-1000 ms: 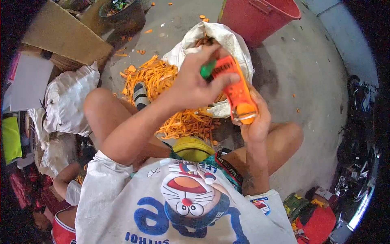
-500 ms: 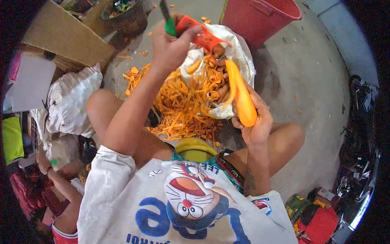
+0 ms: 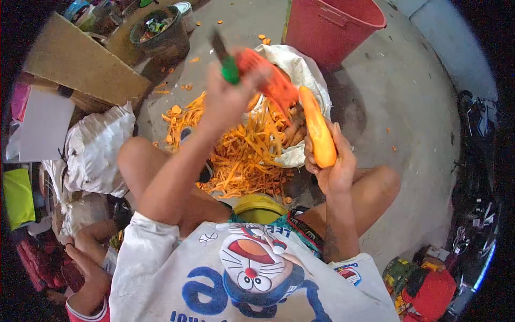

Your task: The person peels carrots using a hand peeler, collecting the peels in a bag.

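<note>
My left hand (image 3: 228,102), smeared by motion, is closed around a red-orange peeler (image 3: 271,80) with holes along its body. A knife with a green handle (image 3: 230,70) sticks up from the same hand, its dark blade pointing away from me. Low on the right, my right hand (image 3: 339,163) grips a peeled orange carrot (image 3: 320,134) by its thick end, narrow end pointing away. The peeler's far end is close to the carrot's tip; blur hides whether they touch. Below lies a heap of orange peelings (image 3: 244,155), and unpeeled carrots (image 3: 295,129) show in a white sack (image 3: 316,80).
A red tub (image 3: 332,37) stands beyond the sack. To the left are a dark bucket (image 3: 155,37), a cardboard piece (image 3: 86,59) and a stuffed white sack (image 3: 99,150). Another person's arm (image 3: 88,268) shows at lower left. A yellow-green rounded object (image 3: 260,208) sits between my legs.
My left hand has moved slightly right and toward me with the peeler and knife. An orange strip hanging beside the carrot no longer shows there. The right hand has shifted a little left.
</note>
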`<state>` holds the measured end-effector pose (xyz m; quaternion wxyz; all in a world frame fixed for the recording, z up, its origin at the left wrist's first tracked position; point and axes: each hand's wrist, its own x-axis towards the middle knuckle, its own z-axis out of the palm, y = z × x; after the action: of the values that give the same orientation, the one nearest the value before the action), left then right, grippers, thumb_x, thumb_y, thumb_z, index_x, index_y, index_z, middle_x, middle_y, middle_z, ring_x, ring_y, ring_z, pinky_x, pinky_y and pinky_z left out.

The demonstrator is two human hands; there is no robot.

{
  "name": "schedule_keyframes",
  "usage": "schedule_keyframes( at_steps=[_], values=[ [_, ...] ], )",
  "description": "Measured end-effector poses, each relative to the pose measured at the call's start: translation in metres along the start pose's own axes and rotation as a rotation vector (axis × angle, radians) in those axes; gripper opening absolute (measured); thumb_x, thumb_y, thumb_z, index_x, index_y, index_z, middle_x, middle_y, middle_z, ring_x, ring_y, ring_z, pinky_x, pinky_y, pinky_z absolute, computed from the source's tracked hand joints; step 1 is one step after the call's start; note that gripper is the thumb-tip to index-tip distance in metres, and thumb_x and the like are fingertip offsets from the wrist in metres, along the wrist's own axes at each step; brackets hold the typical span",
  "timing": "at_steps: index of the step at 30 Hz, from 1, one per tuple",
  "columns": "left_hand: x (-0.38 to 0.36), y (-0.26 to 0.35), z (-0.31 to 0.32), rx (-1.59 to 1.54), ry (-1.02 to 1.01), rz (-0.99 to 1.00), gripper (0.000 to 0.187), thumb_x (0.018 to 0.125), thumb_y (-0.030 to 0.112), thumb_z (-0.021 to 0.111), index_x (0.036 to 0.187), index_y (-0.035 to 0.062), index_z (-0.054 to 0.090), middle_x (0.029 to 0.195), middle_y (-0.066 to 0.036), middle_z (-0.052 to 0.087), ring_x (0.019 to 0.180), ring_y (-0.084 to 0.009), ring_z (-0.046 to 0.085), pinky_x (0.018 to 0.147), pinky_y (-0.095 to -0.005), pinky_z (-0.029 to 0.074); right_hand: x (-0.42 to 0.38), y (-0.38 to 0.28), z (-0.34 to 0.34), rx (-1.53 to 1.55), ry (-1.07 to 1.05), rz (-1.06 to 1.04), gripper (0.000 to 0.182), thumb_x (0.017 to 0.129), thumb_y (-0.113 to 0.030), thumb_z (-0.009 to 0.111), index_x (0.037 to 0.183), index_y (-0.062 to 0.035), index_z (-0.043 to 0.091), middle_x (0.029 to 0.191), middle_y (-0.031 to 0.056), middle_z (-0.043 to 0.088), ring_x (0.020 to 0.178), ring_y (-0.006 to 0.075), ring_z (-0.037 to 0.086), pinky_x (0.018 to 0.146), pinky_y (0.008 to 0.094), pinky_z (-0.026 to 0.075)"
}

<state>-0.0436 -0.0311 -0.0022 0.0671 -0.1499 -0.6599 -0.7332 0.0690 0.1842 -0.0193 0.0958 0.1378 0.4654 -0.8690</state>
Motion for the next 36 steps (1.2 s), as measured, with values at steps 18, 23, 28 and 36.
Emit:
schedule_keyframes(
  at_steps=[18, 23, 28, 36],
  values=[
    [0.017, -0.024, -0.020, 0.222, 0.122, 0.079, 0.017, 0.090, 0.016, 0.076, 0.097, 0.0019, 0.068, 0.080, -0.003, 0.072, 0.069, -0.0108, 0.063, 0.065, -0.0283, 0.053, -0.007, 0.004, 0.009, -0.038, -0.066, -0.020, 0.045, 0.105, -0.038, 0.041, 0.131, -0.0034, 0.053, 0.078, 0.0059, 0.054, 0.057, 0.0110, 0.044, 0.043, 0.0252, 0.035],
    [-0.011, -0.005, 0.010, 0.056, 0.014, -0.046, 0.016, 0.091, 0.016, 0.076, 0.096, 0.0045, 0.065, 0.083, 0.000, 0.068, 0.072, -0.0088, 0.063, 0.064, -0.0261, 0.051, -0.002, 0.000, -0.004, 0.036, -0.004, -0.021, 0.044, 0.104, -0.038, 0.044, 0.130, -0.0044, 0.054, 0.086, 0.0069, 0.061, 0.057, 0.0099, 0.048, 0.042, 0.0221, 0.034],
    [-0.024, -0.014, 0.019, 0.127, -0.096, 0.085, 0.021, 0.089, 0.014, 0.078, 0.103, 0.0057, 0.065, 0.086, 0.001, 0.066, 0.070, -0.0073, 0.060, 0.059, -0.0225, 0.048, -0.009, -0.001, 0.002, -0.034, -0.022, -0.018, 0.046, 0.100, -0.038, 0.050, 0.129, -0.0036, 0.054, 0.084, 0.0055, 0.059, 0.059, 0.0099, 0.049, 0.042, 0.0210, 0.036],
    [-0.041, -0.012, 0.032, 0.099, -0.091, 0.098, 0.016, 0.090, 0.012, 0.076, 0.096, 0.0022, 0.065, 0.082, -0.002, 0.069, 0.072, -0.0100, 0.065, 0.068, -0.0270, 0.053, -0.002, -0.005, 0.005, -0.057, 0.025, -0.076, 0.059, 0.102, -0.031, 0.049, 0.149, 0.0026, 0.042, 0.100, 0.0095, 0.061, 0.070, 0.0122, 0.057, 0.048, 0.0227, 0.045]
  ],
)
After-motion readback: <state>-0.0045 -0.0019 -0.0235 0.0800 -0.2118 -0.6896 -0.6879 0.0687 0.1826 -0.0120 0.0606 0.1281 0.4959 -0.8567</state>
